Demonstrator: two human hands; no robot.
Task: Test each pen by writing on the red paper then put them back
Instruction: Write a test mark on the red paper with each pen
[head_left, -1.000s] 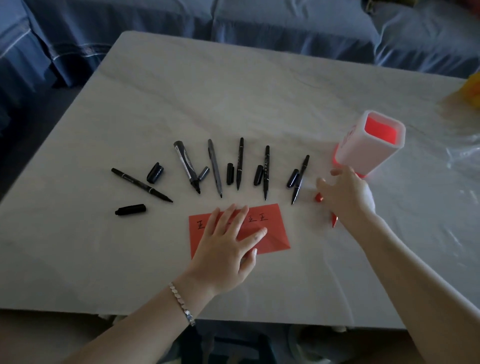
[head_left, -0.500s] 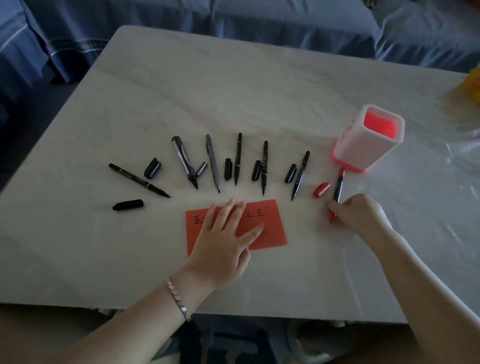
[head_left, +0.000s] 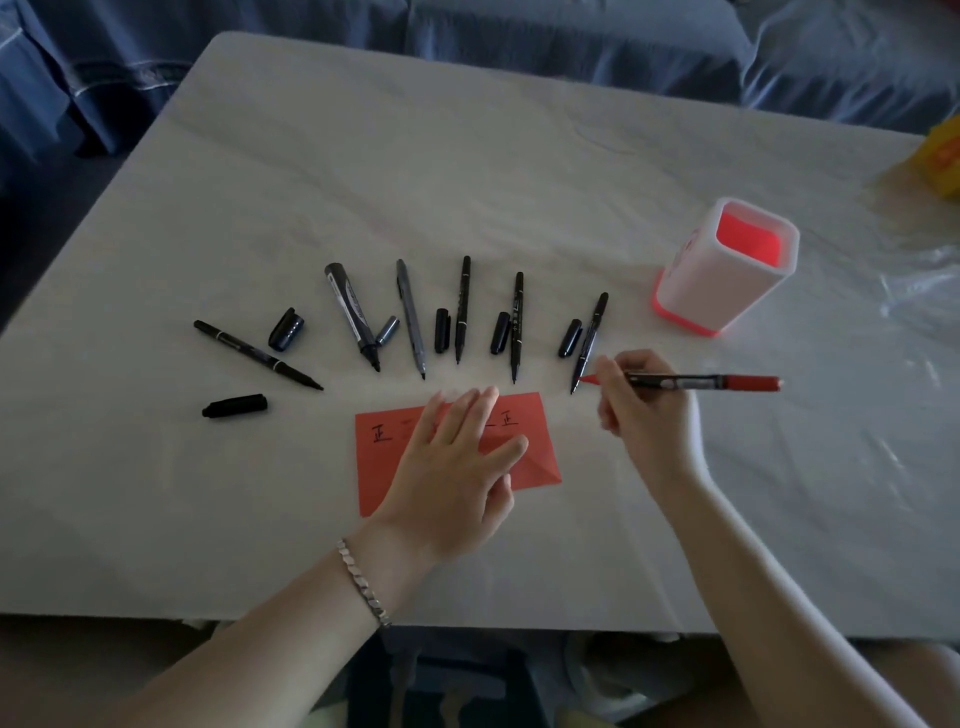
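Note:
My left hand presses flat on the red paper, which bears several black written characters. My right hand grips a red pen just right of the paper, its red tip pointing left and its tail to the right. Several uncapped black pens lie in a fan above the paper, among them a thick marker, each with a loose cap beside it. The white pen holder with a red inside stands at the right. The red pen's cap is hidden.
The white table carries a yellow object at the far right edge and clear plastic wrap beside the holder. Blue upholstered seating lies beyond the far edge.
My right hand has picked the red pen up off the table and swung it level, tip to the left. The red cap is no longer visible. My left hand stayed on the paper.

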